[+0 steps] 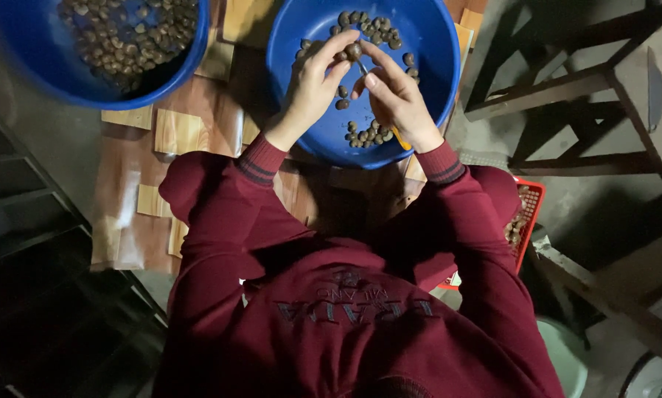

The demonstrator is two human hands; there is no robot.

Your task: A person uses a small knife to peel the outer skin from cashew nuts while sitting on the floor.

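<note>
Maroon sleeves, then hands: left hand (310, 88) fingers pinch a small brown nut (354, 51); right hand (399, 99) fingers clamp a yellow-handled blade (399, 135), which may slip into fingertips.

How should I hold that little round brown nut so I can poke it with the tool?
Pinch the nut by its rounded sides with the fingertips, as the left hand does, coming from the left over the blue basin. It is small and round, so a side pinch probably stops it rolling and leaves the right face bare for the tool in the right hand.
</note>
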